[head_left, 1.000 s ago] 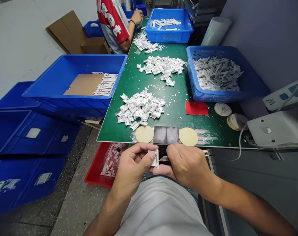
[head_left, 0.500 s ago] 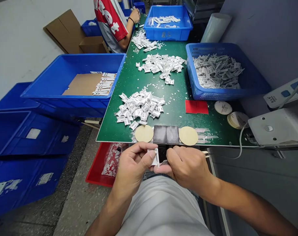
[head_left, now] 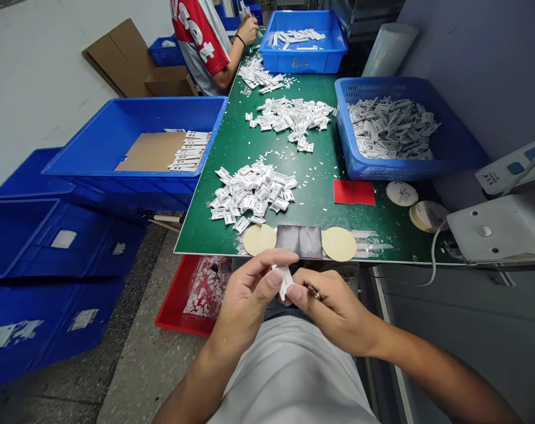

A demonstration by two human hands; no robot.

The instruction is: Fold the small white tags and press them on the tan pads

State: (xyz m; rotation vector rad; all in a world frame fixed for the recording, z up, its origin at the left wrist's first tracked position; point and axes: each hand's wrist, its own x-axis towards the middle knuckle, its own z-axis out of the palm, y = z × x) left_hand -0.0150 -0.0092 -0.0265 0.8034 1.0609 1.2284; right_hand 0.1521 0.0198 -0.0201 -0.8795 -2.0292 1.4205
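In front of the table edge, my left hand (head_left: 248, 297) pinches a small white plastic part (head_left: 284, 281) between thumb and fingers. My right hand (head_left: 336, 306) is closed, its thumb and fingertips touching the lower right side of that part. A slim dark metal tool (head_left: 313, 291) sticks out of my right hand; most of it is hidden, so its kind does not show. Just beyond the hands, two round tan sanding discs (head_left: 259, 239) flank dark abrasive sheets (head_left: 299, 241) at the edge. A pile of similar white parts (head_left: 252, 191) lies behind them.
A red bin (head_left: 179, 306) with white scraps sits below the table's left side. Blue baskets stand right (head_left: 382, 168) and far (head_left: 298, 62). A blue tub (head_left: 135, 106) adjoins the left edge. Red sheets (head_left: 354, 192) lie nearer. A co-worker's hand (head_left: 248, 29) works at the back.
The white part has been turned in my left hand. My right hand has rolled from knuckles-up, bringing its thumb onto the part, and the metal tool now points away from it.
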